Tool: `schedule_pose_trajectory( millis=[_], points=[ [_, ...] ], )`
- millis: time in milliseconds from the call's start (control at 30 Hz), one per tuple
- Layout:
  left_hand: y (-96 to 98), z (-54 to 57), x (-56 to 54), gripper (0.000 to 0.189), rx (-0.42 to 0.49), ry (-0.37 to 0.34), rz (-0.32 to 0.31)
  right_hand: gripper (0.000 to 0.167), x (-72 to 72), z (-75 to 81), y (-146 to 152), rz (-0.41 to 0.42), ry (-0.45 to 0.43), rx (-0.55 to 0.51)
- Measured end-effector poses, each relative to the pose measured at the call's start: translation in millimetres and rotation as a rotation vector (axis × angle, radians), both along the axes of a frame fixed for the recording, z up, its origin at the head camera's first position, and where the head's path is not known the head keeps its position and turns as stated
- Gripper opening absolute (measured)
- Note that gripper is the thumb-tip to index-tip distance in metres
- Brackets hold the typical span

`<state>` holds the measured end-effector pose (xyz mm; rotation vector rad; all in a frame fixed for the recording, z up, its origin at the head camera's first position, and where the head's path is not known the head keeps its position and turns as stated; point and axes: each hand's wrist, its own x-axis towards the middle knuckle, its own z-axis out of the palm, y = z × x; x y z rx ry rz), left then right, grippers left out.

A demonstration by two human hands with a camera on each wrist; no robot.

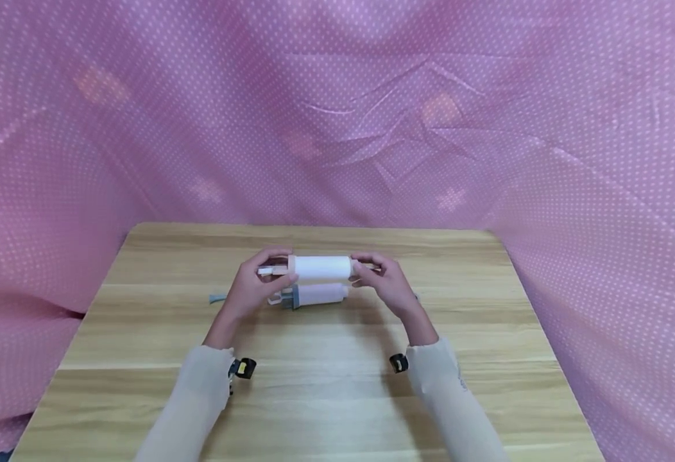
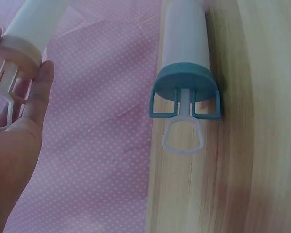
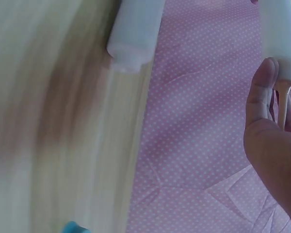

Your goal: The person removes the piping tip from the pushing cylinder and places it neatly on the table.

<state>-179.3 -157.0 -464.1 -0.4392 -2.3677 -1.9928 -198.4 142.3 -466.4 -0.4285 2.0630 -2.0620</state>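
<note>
Above the table both hands hold a white plunger syringe (image 1: pixel 323 267) with a beige collar. My left hand (image 1: pixel 252 283) grips the collar (image 2: pixel 17 56) between thumb and fingers, with the plunger's ring handle (image 2: pixel 1 102) in front of the palm. At the opposite end, my right hand (image 1: pixel 388 282) pinches the tapered tip, from which a thin beige nozzle (image 3: pixel 282 109) sticks out towards the palm. Below them on the tabletop lies a second white syringe (image 1: pixel 321 294), with a teal collar (image 2: pixel 185 81) and a pale ring handle (image 2: pixel 183 138); no hand touches it.
A small teal piece (image 1: pixel 217 298) lies on the wooden table (image 1: pixel 337 398) left of the left hand. Another teal piece (image 3: pixel 75 227) shows at the bottom of the right wrist view. Pink dotted cloth (image 1: pixel 337 128) hangs behind and on both sides.
</note>
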Motion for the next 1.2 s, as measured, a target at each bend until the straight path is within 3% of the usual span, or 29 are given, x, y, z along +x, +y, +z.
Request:
schedule_pose_trajectory(
  millis=[200, 433, 700, 900, 1067, 1200],
  points=[
    [-0.6, -0.6, 10.3, 0.045, -0.002, 0.053, -0.013, 0.032, 16.2, -2.4, 0, -0.006, -0.04, -0.029],
    [1.4, -5.6, 14.2, 0.042, -0.011, 0.071, 0.038, 0.033, 25.9, -1.9, -3, -0.077, 0.075, 0.023],
    [6.6, -6.5, 12.4, 0.042, 0.014, 0.143, 0.038, 0.034, 25.7, -0.9, -1, -0.095, 0.062, -0.115],
    [8.6, -4.3, 12.7, 0.043, 0.018, 0.119, 0.038, 0.031, 23.8, 0.3, -1, -0.119, -0.014, -0.134],
    [10.1, -2.5, 12.4, 0.045, 0.013, 0.105, 0.033, 0.026, 24.8, 1.7, 2, -0.121, 0.027, -0.081],
    [10.0, -2.7, 12.9, 0.044, 0.011, 0.103, 0.038, 0.03, 26.3, 2.8, 5, -0.082, 0.052, -0.11]
  ],
)
